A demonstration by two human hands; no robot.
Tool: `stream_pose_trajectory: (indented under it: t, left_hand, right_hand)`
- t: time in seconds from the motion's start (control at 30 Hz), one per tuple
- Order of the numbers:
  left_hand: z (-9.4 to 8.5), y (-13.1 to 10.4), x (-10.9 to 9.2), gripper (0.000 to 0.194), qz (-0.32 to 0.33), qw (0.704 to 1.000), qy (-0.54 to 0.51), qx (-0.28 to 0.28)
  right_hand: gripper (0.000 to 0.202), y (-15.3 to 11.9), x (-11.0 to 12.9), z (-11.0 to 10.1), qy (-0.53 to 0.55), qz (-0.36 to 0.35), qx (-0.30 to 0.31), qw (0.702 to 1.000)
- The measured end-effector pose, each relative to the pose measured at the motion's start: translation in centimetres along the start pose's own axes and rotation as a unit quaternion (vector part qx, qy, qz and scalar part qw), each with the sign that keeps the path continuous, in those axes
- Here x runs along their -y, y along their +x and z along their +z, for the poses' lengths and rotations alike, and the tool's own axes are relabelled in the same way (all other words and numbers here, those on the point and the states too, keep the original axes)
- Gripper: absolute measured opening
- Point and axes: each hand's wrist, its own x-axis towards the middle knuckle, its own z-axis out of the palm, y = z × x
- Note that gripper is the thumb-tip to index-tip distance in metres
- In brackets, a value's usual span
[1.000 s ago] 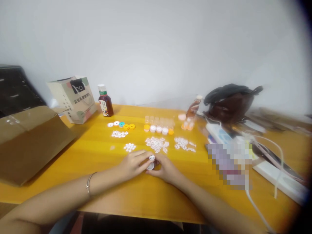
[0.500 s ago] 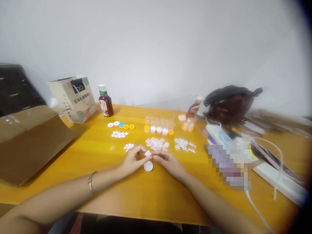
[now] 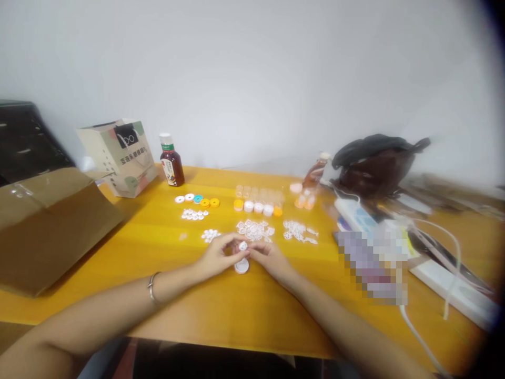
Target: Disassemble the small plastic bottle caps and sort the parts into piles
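Observation:
Between the fingertips of both hands is a small white plastic piece (image 3: 243, 246), too small to make out in detail. My left hand (image 3: 223, 255) pinches it from the left with thumb and fingers. My right hand (image 3: 271, 258) closes on it from the right, thumb and forefinger together. Just beneath the fingertips a round white cap (image 3: 241, 266) lies on the table, partly covered by the left thumb. Beyond the hands lie a pile of flat white openwork pieces (image 3: 254, 230) and a cluster of small white pieces (image 3: 210, 235).
On the yellow table (image 3: 221, 316) stand rows of coloured discs (image 3: 204, 202), white and orange caps (image 3: 258, 207) and clear cups (image 3: 260, 195). Bottles (image 3: 172, 163), a paper bag (image 3: 134, 158) and a cardboard box (image 3: 51, 226) stand left. Right are a power strip (image 3: 453, 295), cables and a dark bag (image 3: 374, 163).
The fingertips have drawn closer together around the small white piece, which has turned slightly. The whole view has shifted a little. The cap still lies beneath the hands.

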Motion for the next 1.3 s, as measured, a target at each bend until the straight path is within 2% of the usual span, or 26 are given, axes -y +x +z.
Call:
stream_pose_trajectory:
  t: [0.33,0.57,0.7,0.83,1.03,1.3]
  left_hand:
    - [-1.2,0.4,0.2,0.027,0.039,0.999,0.023,0.024]
    - [-1.4,0.5,0.2,0.024,0.085,0.995,0.053,-0.017]
    - [-1.2,0.5,0.5,0.024,0.078,0.995,0.054,-0.022]
    - [-1.2,0.4,0.7,0.024,0.067,0.997,0.042,-0.015]
    - [-1.3,-0.1,0.4,0.027,0.054,0.998,0.018,0.02]
    - [-1.4,0.1,0.5,0.023,0.105,0.99,0.096,-0.006]
  right_hand:
    - [0.022,0.5,0.2,0.0,-0.044,-0.014,-0.021,0.999]
    - [0.018,1.9,0.8,0.0,-0.067,-0.007,-0.004,0.998]
    - [0.022,2.6,0.8,-0.1,-0.066,-0.012,0.02,0.998]
    - [0.022,2.2,0.6,-0.1,-0.042,-0.026,0.0,0.999]
    - [0.021,1.0,0.4,0.3,-0.016,-0.033,0.001,0.999]
    - [0.018,0.6,0.9,0.2,-0.048,-0.052,-0.02,0.997]
